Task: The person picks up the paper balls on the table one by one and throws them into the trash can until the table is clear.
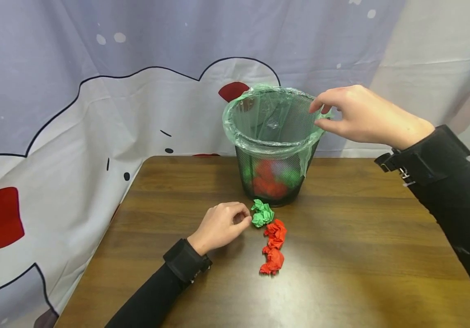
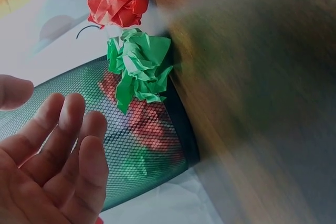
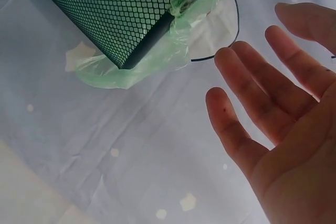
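Observation:
My left hand [image 1: 220,225] is low over the table, its fingers loosely bent, just left of a crumpled green paper ball [image 1: 263,214]. In the left wrist view a gap separates thumb and fingers, with nothing held, and the green ball [image 2: 139,69] lies past the fingertips. Two crumpled red paper balls [image 1: 276,232] [image 1: 273,261] sit in a line nearer me. Up at the right rim of a black mesh wastebasket [image 1: 243,164] is my right hand [image 1: 360,114]. Its fingers are relaxed and apart, and the palm in the right wrist view [image 3: 294,124] holds nothing.
A thin green bag [image 1: 276,148] lines the wastebasket and folds over its rim. Red and green crumpled papers [image 1: 269,182] show through the mesh at the bottom. The wooden table [image 1: 362,237] ends just behind, where a printed curtain [image 1: 169,109] hangs.

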The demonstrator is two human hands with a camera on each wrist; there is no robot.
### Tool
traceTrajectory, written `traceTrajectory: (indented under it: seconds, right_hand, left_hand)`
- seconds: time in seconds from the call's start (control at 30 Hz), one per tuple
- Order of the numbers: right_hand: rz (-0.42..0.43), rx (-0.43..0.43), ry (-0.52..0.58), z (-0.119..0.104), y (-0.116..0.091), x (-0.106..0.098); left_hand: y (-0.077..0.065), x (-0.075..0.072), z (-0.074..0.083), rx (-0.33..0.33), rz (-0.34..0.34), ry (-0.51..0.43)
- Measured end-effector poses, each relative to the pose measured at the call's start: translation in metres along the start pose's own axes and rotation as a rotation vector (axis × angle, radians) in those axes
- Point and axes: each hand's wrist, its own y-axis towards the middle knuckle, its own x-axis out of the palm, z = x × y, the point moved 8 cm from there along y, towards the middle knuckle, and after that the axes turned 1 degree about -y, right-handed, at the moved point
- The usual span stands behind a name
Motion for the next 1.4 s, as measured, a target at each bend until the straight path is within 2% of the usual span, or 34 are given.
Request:
traceTrajectory:
  seconds: [0.17, 0.33, 0.7, 1.03, 1.4]
  right_hand:
    - [0.027, 0.002, -0.012, -0.005, -0.015, -0.001]
    - [0.070, -0.038, -0.038, -0.014, -0.024, -0.001]
    - [0.097, -0.101, -0.032, -0.033, -0.046, 0.014]
    - [0.064, -0.082, 0.016, -0.035, -0.071, 0.049]
    - [0.062, -0.076, 0.077, -0.034, -0.091, 0.081]
  left_hand:
    - [0.003, 0.002, 0.002, 0.009, -0.010, 0.017]
    - [0.005, 0.002, 0.002, 0.001, -0.022, 0.035]
    - [0.006, 0.005, 0.002, -0.011, -0.045, 0.031]
    - [0.007, 0.016, 0.000, -0.041, -0.128, 0.035]
    - [0.009, 0.018, -0.001, -0.030, -0.124, 0.053]
